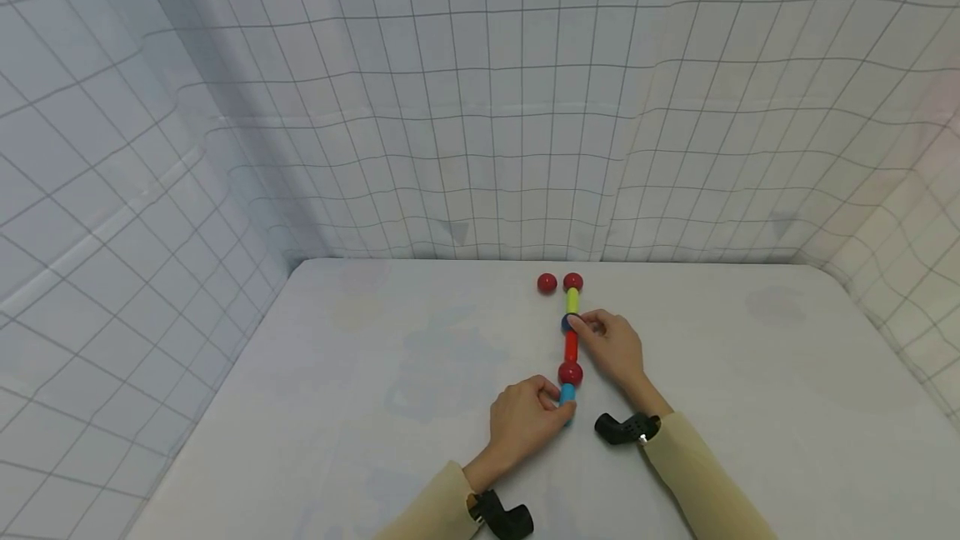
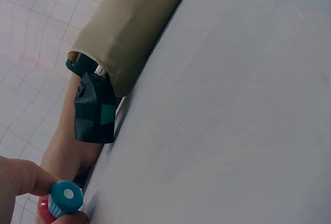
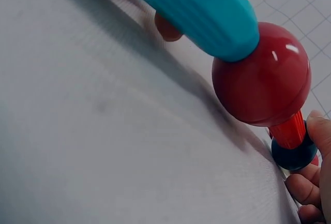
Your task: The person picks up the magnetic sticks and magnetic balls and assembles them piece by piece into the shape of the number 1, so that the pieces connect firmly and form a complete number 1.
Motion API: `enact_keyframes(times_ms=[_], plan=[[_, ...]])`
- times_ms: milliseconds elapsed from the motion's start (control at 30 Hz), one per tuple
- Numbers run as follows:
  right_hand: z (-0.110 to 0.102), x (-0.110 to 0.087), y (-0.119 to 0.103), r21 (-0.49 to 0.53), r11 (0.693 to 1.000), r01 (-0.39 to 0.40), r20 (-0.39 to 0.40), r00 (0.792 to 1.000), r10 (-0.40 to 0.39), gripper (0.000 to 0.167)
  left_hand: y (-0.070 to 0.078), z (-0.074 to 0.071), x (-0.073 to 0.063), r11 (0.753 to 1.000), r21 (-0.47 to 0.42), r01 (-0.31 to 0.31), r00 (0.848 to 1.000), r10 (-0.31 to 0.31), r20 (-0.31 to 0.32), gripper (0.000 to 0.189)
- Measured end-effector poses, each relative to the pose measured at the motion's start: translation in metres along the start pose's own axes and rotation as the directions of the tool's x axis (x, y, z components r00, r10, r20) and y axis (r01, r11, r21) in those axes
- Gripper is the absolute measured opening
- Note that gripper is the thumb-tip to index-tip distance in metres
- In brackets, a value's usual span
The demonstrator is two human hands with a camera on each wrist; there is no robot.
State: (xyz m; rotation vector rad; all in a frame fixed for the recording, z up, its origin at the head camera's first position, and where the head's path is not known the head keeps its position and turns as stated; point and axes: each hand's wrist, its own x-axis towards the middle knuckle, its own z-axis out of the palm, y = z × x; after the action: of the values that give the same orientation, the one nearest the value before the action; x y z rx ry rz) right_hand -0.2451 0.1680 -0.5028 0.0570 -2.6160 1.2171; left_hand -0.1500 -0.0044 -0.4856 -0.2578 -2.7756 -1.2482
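Observation:
A line of rods and balls runs away from me on the table. My left hand (image 1: 527, 419) pinches the blue rod (image 1: 567, 392) at the near end between thumb and fingers; its round end with a pale dot faces the left wrist view. Beyond it come a large red ball (image 1: 570, 372), a red rod (image 1: 572, 346), a dark blue ball (image 1: 566, 322), a yellow-green rod (image 1: 572, 300) and another red ball (image 1: 573, 282). With thumb and fingers my right hand (image 1: 615, 347) grips the dark blue ball, partly covering it. In the right wrist view the blue rod (image 3: 201, 14) meets the large red ball (image 3: 262, 74).
A loose red ball (image 1: 547, 283) lies left of the line's far end. The white table (image 1: 337, 407) ends at a back edge just beyond it. Grid-patterned white curtains (image 1: 480, 132) stand behind and at both sides. Each wrist wears a black camera mount (image 1: 626, 428).

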Motion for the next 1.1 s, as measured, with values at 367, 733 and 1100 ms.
enact_keyframes(times_ms=[367,733,1100], plan=[[0.0009,-0.0002,0.0023,0.001,1.000,-0.008,0.005,1.000,0.008,0.044,0.0024,-0.0013,0.0012,0.999,-0.012,0.045,0.998,-0.045,0.044,0.018],[0.0013,0.0001,0.0017,0.007,1.000,-0.013,0.011,1.000,0.013,0.045,-0.0015,0.0001,-0.0006,1.000,-0.014,0.006,0.999,-0.005,0.044,0.021],[0.0002,0.0001,-0.0001,0.007,1.000,0.005,-0.006,1.000,-0.005,0.041,0.0017,-0.0002,-0.0023,0.999,0.010,-0.033,0.999,0.033,0.009,0.023]])
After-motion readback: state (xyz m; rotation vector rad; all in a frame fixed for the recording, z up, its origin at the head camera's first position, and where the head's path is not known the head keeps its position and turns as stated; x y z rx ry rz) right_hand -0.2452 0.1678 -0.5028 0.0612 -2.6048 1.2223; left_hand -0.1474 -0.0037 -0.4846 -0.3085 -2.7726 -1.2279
